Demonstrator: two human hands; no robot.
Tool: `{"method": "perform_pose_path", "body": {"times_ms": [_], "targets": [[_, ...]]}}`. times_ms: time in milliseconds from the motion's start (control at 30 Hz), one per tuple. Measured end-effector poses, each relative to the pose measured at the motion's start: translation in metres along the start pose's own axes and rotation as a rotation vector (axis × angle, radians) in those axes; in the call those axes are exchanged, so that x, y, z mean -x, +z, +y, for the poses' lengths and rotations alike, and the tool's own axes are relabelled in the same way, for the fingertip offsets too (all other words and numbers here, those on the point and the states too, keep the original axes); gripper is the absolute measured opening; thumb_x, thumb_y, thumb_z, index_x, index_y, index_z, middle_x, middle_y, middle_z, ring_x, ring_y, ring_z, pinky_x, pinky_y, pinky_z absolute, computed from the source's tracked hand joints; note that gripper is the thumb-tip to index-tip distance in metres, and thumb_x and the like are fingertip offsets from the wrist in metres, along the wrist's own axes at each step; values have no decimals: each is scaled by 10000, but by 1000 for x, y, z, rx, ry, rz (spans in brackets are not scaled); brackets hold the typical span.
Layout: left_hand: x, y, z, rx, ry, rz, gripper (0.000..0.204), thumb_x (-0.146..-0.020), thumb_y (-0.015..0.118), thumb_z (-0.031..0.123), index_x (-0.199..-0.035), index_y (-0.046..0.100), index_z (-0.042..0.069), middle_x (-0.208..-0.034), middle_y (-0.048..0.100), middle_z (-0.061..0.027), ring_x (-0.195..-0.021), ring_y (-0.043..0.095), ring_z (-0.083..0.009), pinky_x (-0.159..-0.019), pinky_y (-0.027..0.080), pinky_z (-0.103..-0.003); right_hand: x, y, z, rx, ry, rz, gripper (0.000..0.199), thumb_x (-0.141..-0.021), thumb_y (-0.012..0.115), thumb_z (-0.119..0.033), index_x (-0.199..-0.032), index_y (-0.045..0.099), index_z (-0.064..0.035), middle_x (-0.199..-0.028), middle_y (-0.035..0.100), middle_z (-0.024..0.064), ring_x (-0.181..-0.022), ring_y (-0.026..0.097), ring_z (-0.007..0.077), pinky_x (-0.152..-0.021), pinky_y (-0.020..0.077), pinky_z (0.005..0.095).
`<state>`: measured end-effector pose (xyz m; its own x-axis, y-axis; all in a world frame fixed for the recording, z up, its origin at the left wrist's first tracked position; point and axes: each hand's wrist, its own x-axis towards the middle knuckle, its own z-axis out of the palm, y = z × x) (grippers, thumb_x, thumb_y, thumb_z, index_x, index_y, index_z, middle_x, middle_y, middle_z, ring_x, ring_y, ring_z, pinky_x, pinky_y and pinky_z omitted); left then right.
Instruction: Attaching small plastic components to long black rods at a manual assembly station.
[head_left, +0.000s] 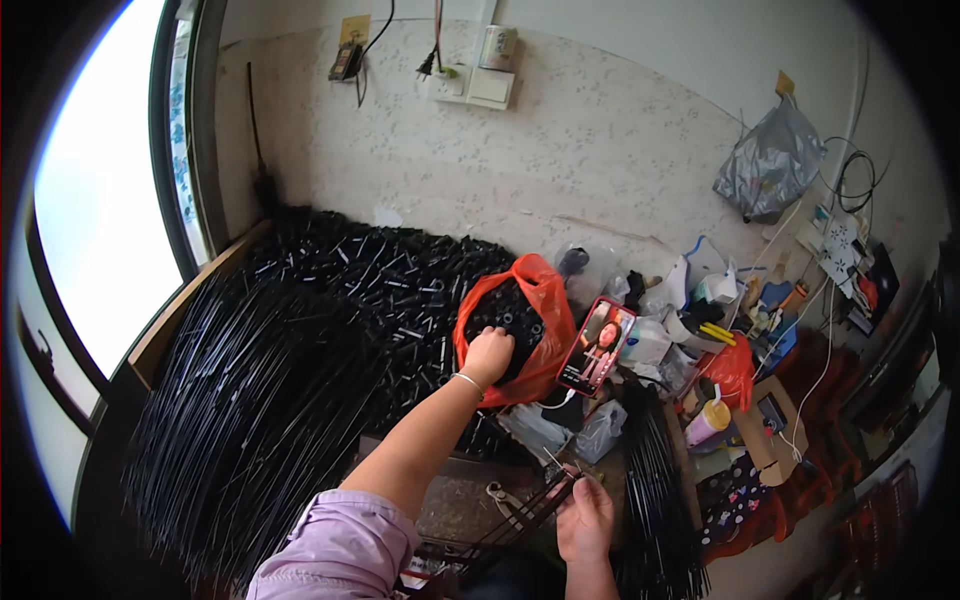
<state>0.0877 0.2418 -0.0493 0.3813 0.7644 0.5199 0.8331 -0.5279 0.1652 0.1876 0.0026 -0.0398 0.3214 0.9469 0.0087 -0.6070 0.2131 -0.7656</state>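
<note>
My left hand (490, 355) reaches into a red-orange plastic bag (548, 290) full of small black ring-shaped parts (510, 315). Its fingers are curled down among the parts; what they pinch is hidden. Lower and to the right, my right hand (585, 520) is closed around several thin black rods (530, 510), their ends sticking out past the thumb. A pair of pliers (502, 497) lies just left of these rods, on the worn work surface (450, 505).
A large sheaf of thin black rods (240, 420) and a heap of black tubular pieces (370, 270) cover the left. A smartphone (597, 345) with a lit screen stands beside the bag. Further right are another rod bundle (660, 490), a lidded cup (708, 422) and a cardboard box (765, 435).
</note>
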Motion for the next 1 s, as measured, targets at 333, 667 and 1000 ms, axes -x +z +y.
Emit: {"method": "perform_pose_path", "body": {"times_ms": [333,667,1000], "targets": [[37,-43,-7,1006,-329,224,111,-658,504,36,-759,541,8,-712,523,-78,-624,524,-156,-590,416,-241,2,7,-7,14,2,-50,112,-727,494,-87,-818,492,-21,-745,518,57,-682,494,147,-634,400,257],[148,-114,56,2314,-239,-221,171,-672,525,-15,-840,494,-2,-859,504,-113,-737,515,-152,-665,437,-243,25,45,-7,234,-75,-434,157,-705,535,-95,-812,470,0,-760,502,48,-697,473,105,-662,363,208],[183,-167,53,2206,-176,-109,115,-663,538,-1,-771,499,-6,-846,483,-191,-686,521,-200,-577,468,-262,39,65,-2,110,8,-615,120,-725,506,-61,-812,436,-18,-745,472,-1,-666,438,56,-612,350,170]]}}
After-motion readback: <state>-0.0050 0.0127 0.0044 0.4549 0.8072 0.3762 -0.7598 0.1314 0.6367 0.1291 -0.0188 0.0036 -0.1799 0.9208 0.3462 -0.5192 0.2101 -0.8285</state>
